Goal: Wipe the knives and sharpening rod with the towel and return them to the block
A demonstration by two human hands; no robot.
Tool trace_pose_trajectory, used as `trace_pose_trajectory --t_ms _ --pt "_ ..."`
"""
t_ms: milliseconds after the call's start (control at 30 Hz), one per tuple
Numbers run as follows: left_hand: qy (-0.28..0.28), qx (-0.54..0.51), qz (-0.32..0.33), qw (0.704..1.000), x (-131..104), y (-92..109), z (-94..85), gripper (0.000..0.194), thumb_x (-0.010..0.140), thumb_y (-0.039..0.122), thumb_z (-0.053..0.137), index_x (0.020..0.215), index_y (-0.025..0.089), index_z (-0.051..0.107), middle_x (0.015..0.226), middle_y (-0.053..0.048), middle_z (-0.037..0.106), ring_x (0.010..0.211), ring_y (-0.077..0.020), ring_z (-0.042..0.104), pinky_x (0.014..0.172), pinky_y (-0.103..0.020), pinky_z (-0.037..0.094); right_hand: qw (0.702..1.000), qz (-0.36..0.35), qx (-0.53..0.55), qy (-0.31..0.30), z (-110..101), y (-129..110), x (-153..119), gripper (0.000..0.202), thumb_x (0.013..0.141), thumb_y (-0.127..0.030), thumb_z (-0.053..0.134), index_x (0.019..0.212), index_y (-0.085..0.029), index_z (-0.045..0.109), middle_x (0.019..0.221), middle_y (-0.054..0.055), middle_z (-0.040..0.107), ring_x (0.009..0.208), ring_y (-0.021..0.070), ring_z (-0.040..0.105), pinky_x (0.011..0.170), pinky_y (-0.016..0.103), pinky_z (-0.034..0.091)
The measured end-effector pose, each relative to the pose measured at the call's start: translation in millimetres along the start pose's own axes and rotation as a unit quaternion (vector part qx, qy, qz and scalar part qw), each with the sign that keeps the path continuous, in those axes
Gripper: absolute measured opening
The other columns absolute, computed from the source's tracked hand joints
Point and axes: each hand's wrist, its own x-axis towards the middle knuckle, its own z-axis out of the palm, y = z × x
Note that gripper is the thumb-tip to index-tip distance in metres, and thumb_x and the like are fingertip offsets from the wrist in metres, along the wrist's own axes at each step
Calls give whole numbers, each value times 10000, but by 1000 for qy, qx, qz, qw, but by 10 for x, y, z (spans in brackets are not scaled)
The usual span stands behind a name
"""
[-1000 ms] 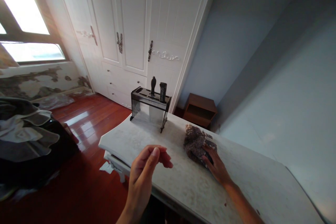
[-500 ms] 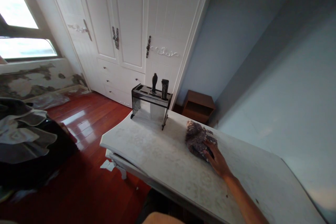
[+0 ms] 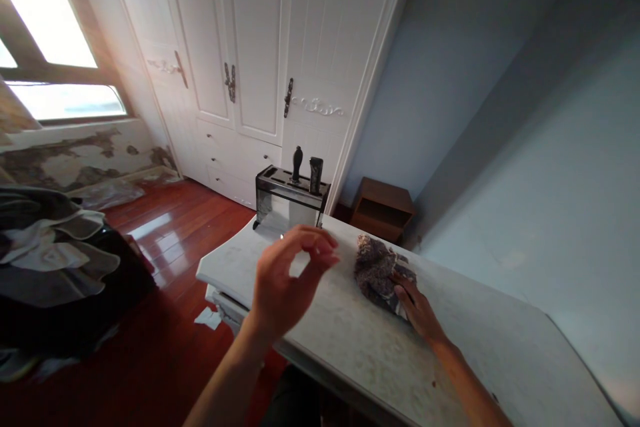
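Note:
My right hand rests on the white table and holds the near edge of a bunched grey-brown fuzzy cloth, its fingertips partly hidden in the folds. My left hand is raised over the table's front left part, with nothing in it. Its fingers curve toward the thumb, a small gap between the tips. Behind that hand stands a clear-sided knife block with a black frame. A black-handled knife and a second dark handle stick up from its slotted top.
The white table has a stained top and meets the wall on the right. A brown open box stands beyond its far edge. White wardrobe doors are behind. A dark heap of clothes lies on the left over the red floor.
My left hand has come up from below into view over the table. My right hand keeps to the cloth, its fingers now further into the folds. The view has shifted slightly.

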Motion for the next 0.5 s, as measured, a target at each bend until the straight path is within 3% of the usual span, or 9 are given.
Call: trace_pose_trajectory --t_ms 100,267,367,500 --pt "27 18 -32 999 359 -434 -22 141 834 313 675 780 185 651 806 -34 689 746 -143 632 660 -251 508 999 45 0 -8 -82 -134 83 602 899 -647 388 1153 -187 681 1202 115 696 1178 302 615 1059 466 437" --pt "77 -11 -69 995 825 -1025 -83 315 843 482 619 813 173 674 789 -54 686 716 -148 626 584 -233 496 999 40 -26 -25 -181 -268 238 561 880 -650 398 996 -205 719 1049 87 741 1006 292 682 933 426 511" --pt "92 -39 -89 991 1013 -1268 -56 306 778 457 672 916 185 654 912 -70 700 838 -175 657 700 -272 531 998 40 -33 -19 -177 -229 264 540 848 -659 425 899 -206 714 957 83 748 930 295 697 886 426 527" --pt "90 -21 -116 989 1193 -1495 28 425 652 319 756 1025 173 614 1089 -110 674 1047 -225 644 923 -358 506 999 41 -20 -6 -133 -128 199 499 842 -623 455 927 -212 725 984 81 755 960 294 702 902 419 531"
